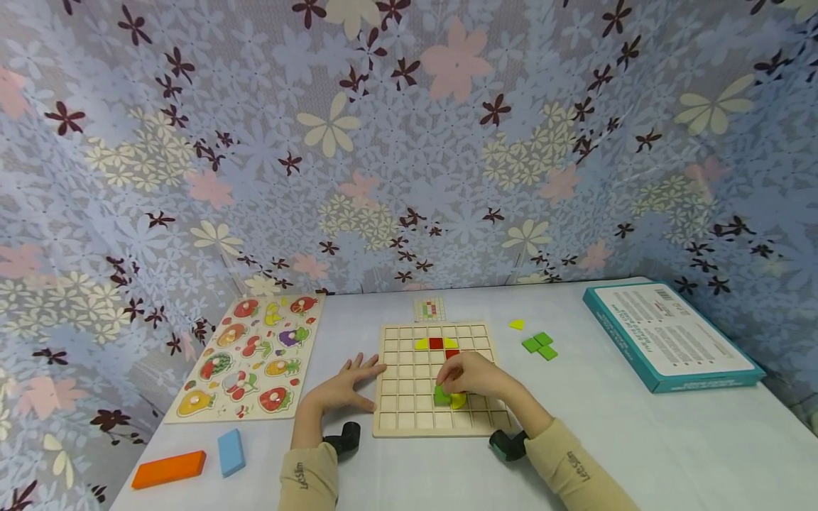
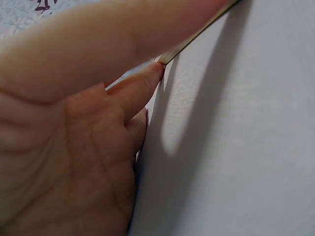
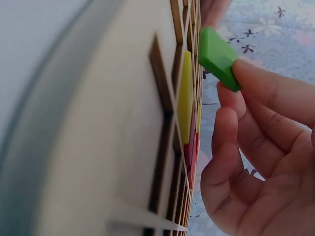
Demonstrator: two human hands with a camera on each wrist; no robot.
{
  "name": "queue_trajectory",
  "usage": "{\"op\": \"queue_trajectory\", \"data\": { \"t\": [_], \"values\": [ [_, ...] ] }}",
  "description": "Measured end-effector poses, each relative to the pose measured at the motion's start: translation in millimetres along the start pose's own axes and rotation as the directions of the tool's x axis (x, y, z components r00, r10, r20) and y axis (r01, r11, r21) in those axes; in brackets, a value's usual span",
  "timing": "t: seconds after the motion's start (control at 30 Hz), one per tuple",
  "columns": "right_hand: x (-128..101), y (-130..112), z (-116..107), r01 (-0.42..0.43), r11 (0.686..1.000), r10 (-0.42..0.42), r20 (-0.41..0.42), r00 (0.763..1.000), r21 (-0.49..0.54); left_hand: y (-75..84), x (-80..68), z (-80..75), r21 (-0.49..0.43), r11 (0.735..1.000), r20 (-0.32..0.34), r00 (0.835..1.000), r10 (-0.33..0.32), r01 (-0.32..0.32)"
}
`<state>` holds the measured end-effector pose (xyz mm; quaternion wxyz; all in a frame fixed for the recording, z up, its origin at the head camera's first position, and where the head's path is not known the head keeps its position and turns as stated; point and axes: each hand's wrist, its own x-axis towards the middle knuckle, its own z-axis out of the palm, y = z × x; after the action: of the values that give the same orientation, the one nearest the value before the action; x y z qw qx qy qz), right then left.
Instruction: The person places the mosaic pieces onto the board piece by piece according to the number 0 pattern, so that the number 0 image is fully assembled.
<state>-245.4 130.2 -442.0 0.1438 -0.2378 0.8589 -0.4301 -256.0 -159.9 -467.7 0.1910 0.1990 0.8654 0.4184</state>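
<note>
My right hand [image 1: 476, 375] pinches a green square tile [image 3: 216, 55] between thumb and fingers, just above the wooden grid board [image 1: 399, 411]. In the right wrist view the tile is tilted and apart from the board. Below that hand a yellow rounded piece [image 1: 458, 402] sits in the grid, next to the green tile. Farther up the board are a red square [image 1: 436, 343] with yellow pieces on both sides and another red square [image 1: 451, 353], partly covered by the hand. My left hand [image 1: 341, 387] spreads its fingers at the board's left edge, touching it.
Behind the board lies a small pattern card [image 1: 429, 309]. Loose green tiles [image 1: 541, 344] and a yellow piece [image 1: 516, 324] lie to its right, before a teal box [image 1: 671, 337]. Leftward are a fruit puzzle board [image 1: 249, 362], an orange block [image 1: 169, 469] and a blue block [image 1: 231, 452].
</note>
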Motion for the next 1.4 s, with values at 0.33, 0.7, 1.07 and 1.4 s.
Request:
{"op": "queue_trajectory", "data": {
  "t": [0.33, 0.7, 1.07, 1.4],
  "values": [
    [-3, -5, 5, 0.004, 0.997, -0.003, 0.008, 1.000, -0.081, -2.2, 1.8, 1.6, 0.002, 1.000, 0.001, 1.000, -0.012, 0.012],
    [-2, -6, 6, -0.018, 0.990, 0.017, -0.009, 1.000, -0.139, -1.0, 1.0, 0.7, -0.002, 1.000, 0.001, 1.000, -0.011, 0.011],
    [-4, -5, 1, -0.011, 0.992, 0.009, -0.015, 1.000, -0.124, 0.3, 0.5, -0.1, -0.001, 1.000, 0.005, 1.000, -0.015, 0.015],
    [-5, 1, -14, -0.039, 0.995, 0.032, -0.077, 0.996, -0.088, -1.7, 1.0, 1.2, 0.010, 1.000, 0.004, 1.000, -0.011, 0.010]
  ]
}}
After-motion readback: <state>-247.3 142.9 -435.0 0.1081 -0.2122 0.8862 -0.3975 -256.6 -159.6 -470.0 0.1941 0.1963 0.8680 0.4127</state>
